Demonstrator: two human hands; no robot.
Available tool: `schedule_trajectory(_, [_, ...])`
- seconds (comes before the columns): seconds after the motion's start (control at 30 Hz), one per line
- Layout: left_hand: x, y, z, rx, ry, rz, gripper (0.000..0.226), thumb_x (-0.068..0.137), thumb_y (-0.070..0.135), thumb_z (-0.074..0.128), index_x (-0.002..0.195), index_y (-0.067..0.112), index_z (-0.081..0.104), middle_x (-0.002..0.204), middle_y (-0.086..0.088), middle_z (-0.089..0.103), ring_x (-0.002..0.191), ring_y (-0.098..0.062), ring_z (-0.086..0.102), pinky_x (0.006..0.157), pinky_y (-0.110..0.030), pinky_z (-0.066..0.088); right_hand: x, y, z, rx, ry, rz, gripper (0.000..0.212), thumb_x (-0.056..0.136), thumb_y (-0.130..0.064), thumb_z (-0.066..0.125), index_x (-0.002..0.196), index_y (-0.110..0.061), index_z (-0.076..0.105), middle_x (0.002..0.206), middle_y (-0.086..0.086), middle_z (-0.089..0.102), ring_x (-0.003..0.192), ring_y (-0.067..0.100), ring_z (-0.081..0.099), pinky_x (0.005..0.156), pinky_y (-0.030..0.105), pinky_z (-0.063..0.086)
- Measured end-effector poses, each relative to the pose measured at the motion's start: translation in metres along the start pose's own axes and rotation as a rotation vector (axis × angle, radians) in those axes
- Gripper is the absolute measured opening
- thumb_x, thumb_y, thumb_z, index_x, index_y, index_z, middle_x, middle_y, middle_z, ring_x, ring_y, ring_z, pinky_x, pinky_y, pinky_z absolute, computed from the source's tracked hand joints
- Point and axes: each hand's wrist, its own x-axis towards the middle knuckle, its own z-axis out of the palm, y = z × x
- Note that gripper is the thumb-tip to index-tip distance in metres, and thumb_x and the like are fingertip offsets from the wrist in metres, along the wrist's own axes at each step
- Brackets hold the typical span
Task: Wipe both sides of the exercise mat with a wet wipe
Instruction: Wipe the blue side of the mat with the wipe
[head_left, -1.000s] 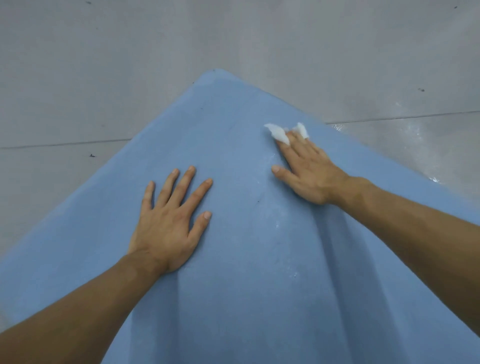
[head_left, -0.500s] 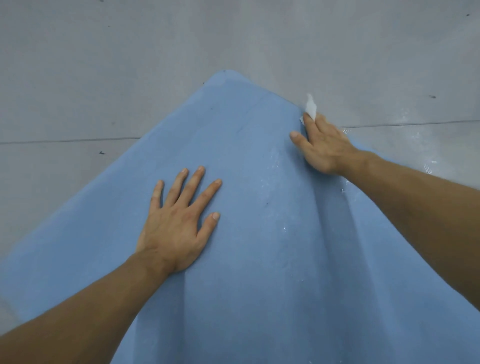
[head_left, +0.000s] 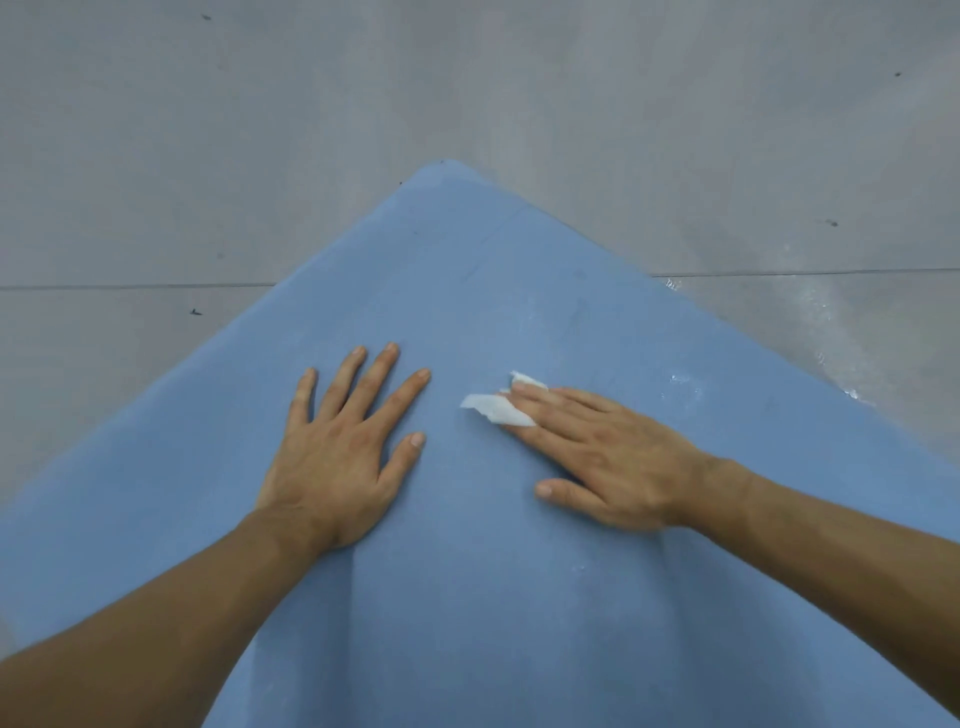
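A blue exercise mat (head_left: 467, 597) lies on the floor, one corner pointing away from me. My left hand (head_left: 343, 441) rests flat on the mat with its fingers spread. My right hand (head_left: 602, 457) lies flat to the right of it, straight fingers pressing a small white wet wipe (head_left: 496, 408) onto the mat. The wipe sticks out from under the fingertips, a short way from my left hand's index finger. Faint wet streaks shine on the mat behind the right hand.
Grey tiled floor (head_left: 208, 156) surrounds the mat, with a dark grout line running across. A wet, shiny patch (head_left: 821, 322) shows on the floor beside the mat's right edge. Small dark specks dot the tiles.
My right hand has slid the wipe from the mat's right edge back toward the middle, close to my left hand. My left hand stayed pressed in place.
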Motion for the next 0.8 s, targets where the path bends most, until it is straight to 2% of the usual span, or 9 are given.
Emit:
schedule_trajectory(0.1, [0.001,0.000,-0.001,0.005,-0.007,-0.007,0.063,0.101,0.062,0.012,0.162,0.048,0.003,0.172,0.016,-0.008,0.159,-0.013,-0.009,0.127,-0.054,0.000,0.004,0.044,-0.006,0.045,0.067,0.346,0.080,0.100,-0.068,0.009,0.167,-0.026,0.002,0.175,0.001,0.007,0.160,0.011,-0.002,0.126,0.026,-0.004])
schedule_trajectory(0.2, [0.000,-0.001,-0.001,0.001,-0.006,-0.006,0.063,0.101,0.062,0.013,0.162,0.048,0.003,0.172,0.016,-0.009,0.159,-0.013,-0.010,0.127,-0.054,-0.001,0.001,0.092,-0.016,0.136,0.167,0.727,0.071,0.106,-0.060,0.022,0.165,-0.021,0.019,0.170,0.006,0.019,0.155,0.026,0.021,0.124,0.038,0.013])
schedule_trajectory(0.23, [0.000,-0.001,-0.001,-0.002,-0.003,-0.005,0.063,0.101,0.062,0.014,0.162,0.048,0.004,0.172,0.016,-0.008,0.159,-0.013,-0.009,0.127,-0.054,0.000,0.001,0.102,-0.020,0.191,0.172,0.790,0.066,0.108,-0.056,0.026,0.164,-0.021,0.021,0.168,0.004,0.021,0.153,0.027,0.025,0.122,0.040,0.018])
schedule_trajectory(0.3, [0.000,-0.001,-0.001,0.000,0.000,-0.003,0.063,0.102,0.062,0.014,0.162,0.048,0.005,0.172,0.016,-0.007,0.159,-0.013,-0.008,0.127,-0.054,0.000,0.006,0.111,-0.024,0.285,0.147,0.827,0.069,0.107,-0.058,0.027,0.165,-0.021,0.017,0.170,-0.002,0.015,0.155,0.021,0.019,0.124,0.041,0.019])
schedule_trajectory(0.43, [0.001,-0.001,0.000,-0.001,-0.004,-0.004,0.063,0.102,0.062,0.014,0.162,0.049,0.003,0.172,0.016,-0.008,0.159,-0.013,-0.009,0.127,-0.054,0.001,0.036,0.094,-0.027,0.375,0.110,0.756,0.080,0.104,-0.068,0.027,0.167,-0.030,-0.004,0.174,-0.009,-0.004,0.160,0.012,-0.001,0.128,0.038,0.006])
schedule_trajectory(0.5, [0.001,0.000,-0.001,-0.001,-0.006,-0.002,0.063,0.102,0.062,0.014,0.162,0.048,0.004,0.172,0.016,-0.007,0.159,-0.013,-0.008,0.127,-0.054,0.001,0.048,0.073,-0.023,0.317,0.064,0.623,0.081,0.104,-0.068,0.027,0.166,-0.030,-0.009,0.175,-0.004,-0.008,0.160,0.011,-0.010,0.128,0.036,-0.001])
schedule_trajectory(0.6, [0.001,-0.001,-0.002,0.000,-0.010,-0.005,0.064,0.101,0.062,0.013,0.162,0.048,0.004,0.172,0.016,-0.007,0.159,-0.013,-0.008,0.127,-0.054,0.000,0.043,0.033,-0.011,0.198,0.055,0.350,0.081,0.103,-0.070,0.021,0.165,-0.031,-0.014,0.175,-0.004,-0.009,0.158,0.009,-0.016,0.129,0.037,-0.003])
schedule_trajectory(0.73, [0.001,0.000,-0.001,0.004,-0.010,-0.005,0.064,0.101,0.063,0.012,0.162,0.048,0.002,0.172,0.016,-0.010,0.159,-0.013,-0.010,0.127,-0.054,-0.001,0.002,0.001,-0.002,0.078,0.009,0.011,0.077,0.106,-0.064,0.020,0.167,-0.024,-0.003,0.175,-0.002,-0.002,0.159,0.011,-0.013,0.129,0.032,-0.003])
schedule_trajectory(0.8, [0.001,0.000,-0.001,0.000,-0.006,-0.002,0.063,0.101,0.062,0.012,0.162,0.048,0.003,0.172,0.016,-0.009,0.159,-0.013,-0.010,0.127,-0.054,0.000,-0.011,0.004,-0.001,0.048,0.026,-0.054,0.075,0.108,-0.061,0.024,0.168,-0.020,0.006,0.174,0.000,0.005,0.161,0.012,-0.005,0.129,0.032,0.002])
